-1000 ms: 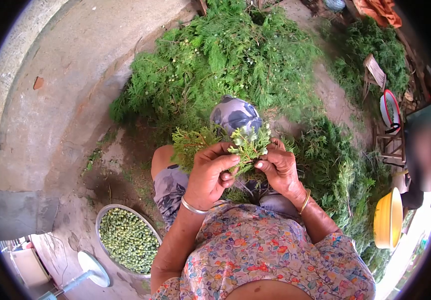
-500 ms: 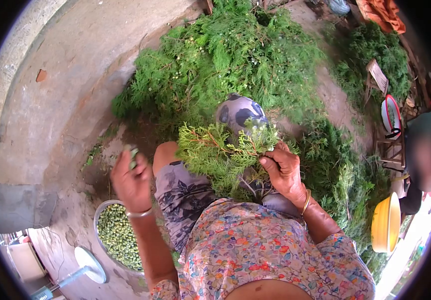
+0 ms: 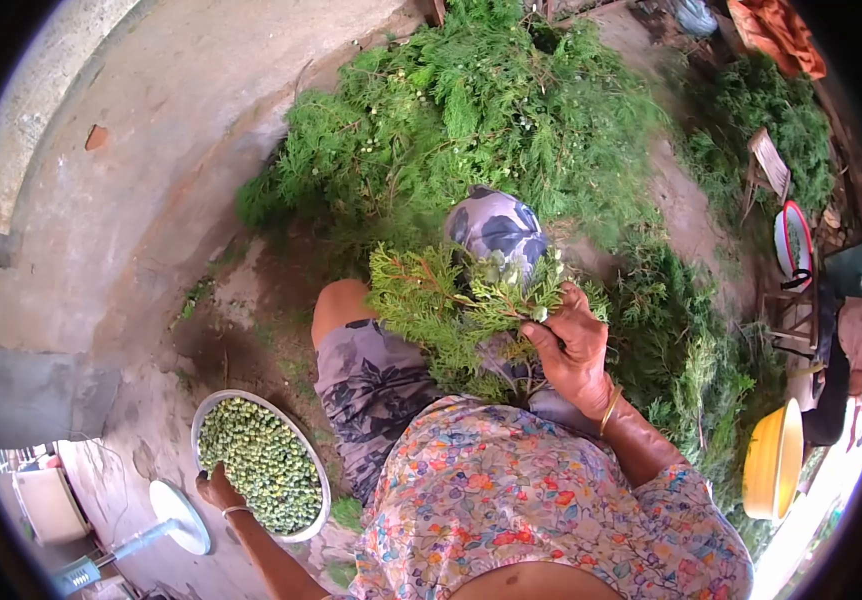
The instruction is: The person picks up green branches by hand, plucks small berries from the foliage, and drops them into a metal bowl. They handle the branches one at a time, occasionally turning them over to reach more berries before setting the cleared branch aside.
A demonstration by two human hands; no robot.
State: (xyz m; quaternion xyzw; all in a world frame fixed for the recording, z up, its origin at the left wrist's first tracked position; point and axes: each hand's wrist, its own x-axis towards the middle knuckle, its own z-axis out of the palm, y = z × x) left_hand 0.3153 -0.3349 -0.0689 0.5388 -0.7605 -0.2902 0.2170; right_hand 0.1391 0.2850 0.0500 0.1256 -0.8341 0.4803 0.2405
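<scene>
Right hand [image 3: 576, 350]: fingers closed around conifer sprig [image 3: 461, 295], on lap
Left hand [image 3: 219, 490]: fingers curled, seemingly empty, at bowl's 8 o'clock rim
Bowl [image 3: 313, 462]: nearly full of green cones [image 3: 261, 465]
Foliage heap [image 3: 481, 120]: 12 o'clock, large, apparently unpicked

My right hand [image 3: 573, 345] grips a leafy green sprig [image 3: 451, 295] over my lap, while my left hand [image 3: 219, 490] (at seven o'clock) touches the bowl [image 3: 313, 468] of green berries [image 3: 261, 465].

Sprig on the lap, bowl to the left

The cypress sprig [image 3: 461, 300] lies across the lap; the bowl of picked cones [image 3: 261, 465] sits on the ground left; the cut-branch heap [image 3: 481, 120] lies ahead.
</scene>
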